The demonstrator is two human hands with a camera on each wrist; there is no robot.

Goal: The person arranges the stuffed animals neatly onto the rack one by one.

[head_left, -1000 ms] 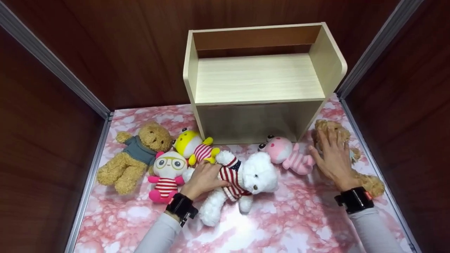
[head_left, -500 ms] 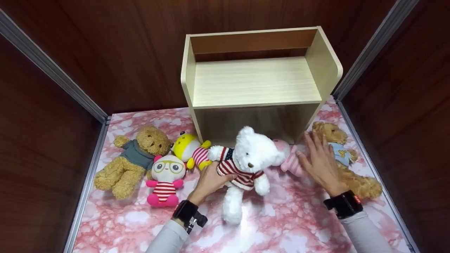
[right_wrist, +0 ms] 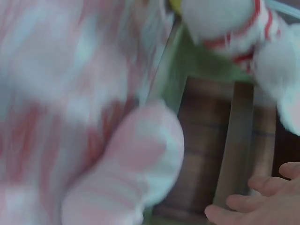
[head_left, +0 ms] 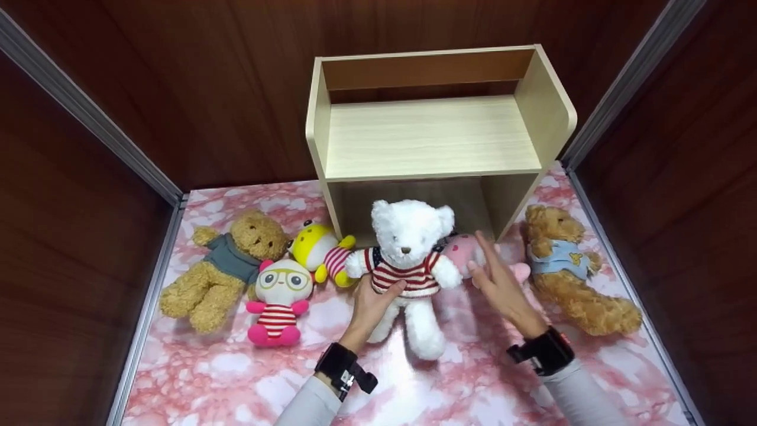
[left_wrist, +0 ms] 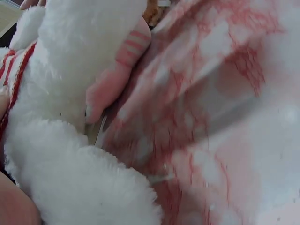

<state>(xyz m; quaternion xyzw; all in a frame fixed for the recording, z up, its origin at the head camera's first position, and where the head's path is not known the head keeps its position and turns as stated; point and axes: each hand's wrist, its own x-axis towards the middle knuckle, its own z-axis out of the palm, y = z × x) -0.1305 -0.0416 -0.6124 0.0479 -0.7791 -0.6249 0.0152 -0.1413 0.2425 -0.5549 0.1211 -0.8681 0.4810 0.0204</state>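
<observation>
My left hand (head_left: 372, 305) grips a white teddy bear (head_left: 408, 236) at its waist, thumb over the front of its red-and-white striped sweater. The bear is held upright, facing me, before the lower opening of a pale wooden shelf (head_left: 434, 139). To the bear's right, my right hand (head_left: 502, 290) hovers with fingers extended and holds nothing. Below and behind that hand lies a pink plush frog (head_left: 464, 251), partly covered by it. In the left wrist view the white bear's legs (left_wrist: 79, 173) fill the near side.
At left lie a brown teddy bear (head_left: 227, 266) in a grey shirt, a panda doll (head_left: 278, 305) with glasses and a yellow plush frog (head_left: 319, 251). A brown bear (head_left: 568, 272) in a blue vest lies by the right wall (head_left: 674, 225). Dark panels enclose three sides.
My left hand has lifted the white bear from lying tilted and turned it upright, facing me. My right hand has left the blue-vested bear and moved left towards the white one.
</observation>
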